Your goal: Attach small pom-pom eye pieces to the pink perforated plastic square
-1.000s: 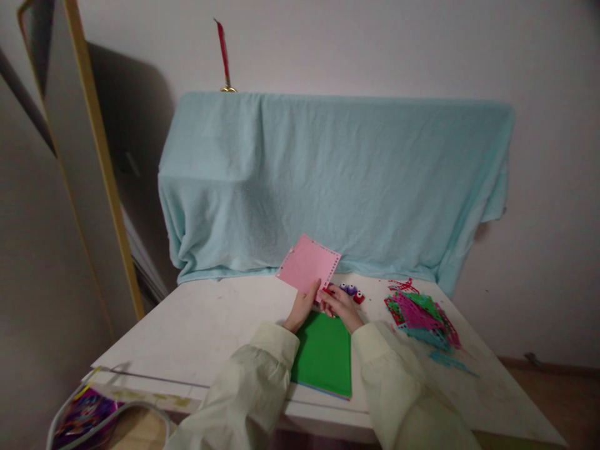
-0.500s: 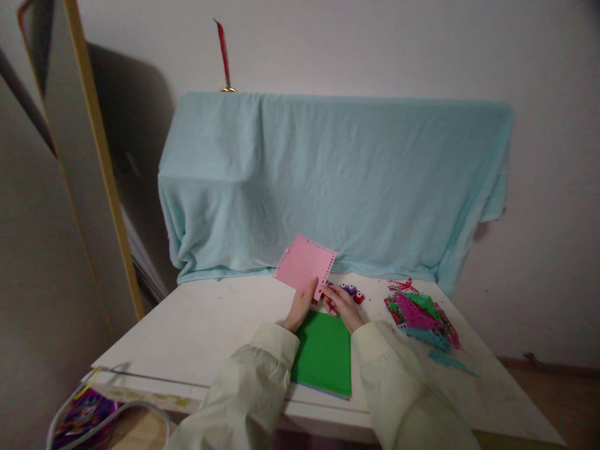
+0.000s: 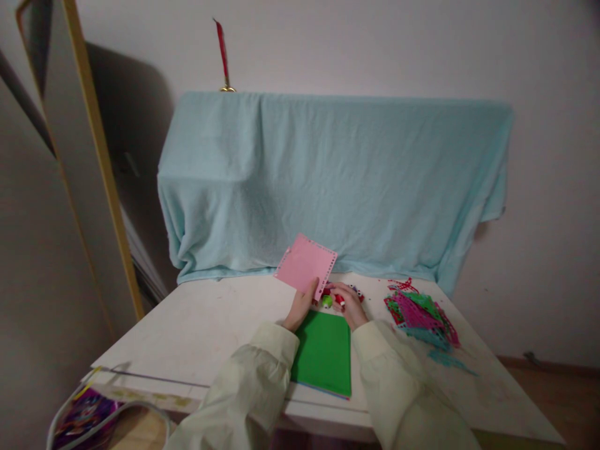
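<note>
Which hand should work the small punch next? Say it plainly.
Probably the right hand: its fingers already rest on the small punches beside the pink paper, while the left hand is busy holding that sheet up.

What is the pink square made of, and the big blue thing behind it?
The pink square sheet looks like thin matte paper or card: flat, stiff enough to stand up in the left hand, with tiny holes punched along its edges. The big light-blue cover looks like soft fuzzy cloth, perhaps fleece: it drapes and wrinkles.
</note>
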`<state>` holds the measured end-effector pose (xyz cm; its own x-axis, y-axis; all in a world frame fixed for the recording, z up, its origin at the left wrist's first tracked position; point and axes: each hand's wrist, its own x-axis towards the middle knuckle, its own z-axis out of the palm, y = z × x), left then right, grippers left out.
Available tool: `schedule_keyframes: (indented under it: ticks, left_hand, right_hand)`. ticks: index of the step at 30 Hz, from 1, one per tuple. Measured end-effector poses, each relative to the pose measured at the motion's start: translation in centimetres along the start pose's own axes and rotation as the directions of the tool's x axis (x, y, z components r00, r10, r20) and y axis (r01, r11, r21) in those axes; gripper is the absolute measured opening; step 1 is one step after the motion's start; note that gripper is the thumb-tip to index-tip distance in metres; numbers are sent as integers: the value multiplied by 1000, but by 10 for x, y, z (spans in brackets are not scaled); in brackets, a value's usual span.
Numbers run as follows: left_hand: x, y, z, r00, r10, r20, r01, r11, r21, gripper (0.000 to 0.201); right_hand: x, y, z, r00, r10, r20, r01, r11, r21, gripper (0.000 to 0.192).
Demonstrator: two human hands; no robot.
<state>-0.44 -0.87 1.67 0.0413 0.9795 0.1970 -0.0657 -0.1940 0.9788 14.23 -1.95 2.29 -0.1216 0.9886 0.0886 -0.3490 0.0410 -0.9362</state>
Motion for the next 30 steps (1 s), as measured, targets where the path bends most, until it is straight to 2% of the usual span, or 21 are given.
schedule_keyframes:
  ticks: [5,12,20,30]
  left_hand:
    - [0,-1,1,1000,-3,15,3,1000,23,54]
    - [-3,5,1,998,-69,15,67,994,84,57]
    - [-3,8,2,999,-38,18,37,998,49,58]
    - [-7,18,2,996,-68,49,66,997,48,58]
  right_hand:
    - [-1,4,1,998,20,66,-13,995,-102,25]
    - [2,7,-1,1000,-2,31,6,991,-133,25]
    - [4,6,1,1000,2,-29,-5,993,-120,29]
    - [-1,4,2,996,-1,95,11,994,-109,26]
